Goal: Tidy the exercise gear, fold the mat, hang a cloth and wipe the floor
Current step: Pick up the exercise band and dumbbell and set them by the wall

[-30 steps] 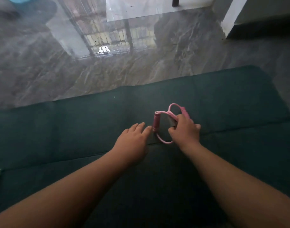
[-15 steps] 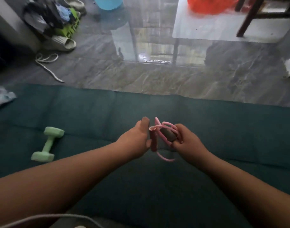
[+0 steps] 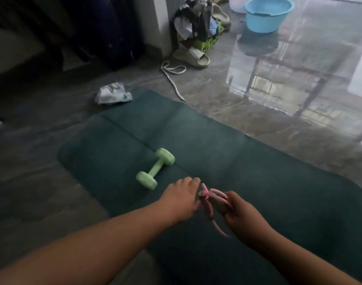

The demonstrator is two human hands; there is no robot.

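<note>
I am early in the tidy-up. My right hand [image 3: 240, 214] grasps the pink band [image 3: 209, 204] above the mat [image 3: 248, 161]; my left hand [image 3: 181, 197], fingers relaxed, touches its handle. The dumbbell [image 3: 155, 168] lies on the unfolded mat. A cloth [image 3: 112, 93] sits just beyond the mat, unhung; the floor [image 3: 32, 192] looks unwiped.

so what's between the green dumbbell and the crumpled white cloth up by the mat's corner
In the head view, nothing lies between the green dumbbell and the crumpled white cloth: just bare mat with a fold crease running across it.
</note>
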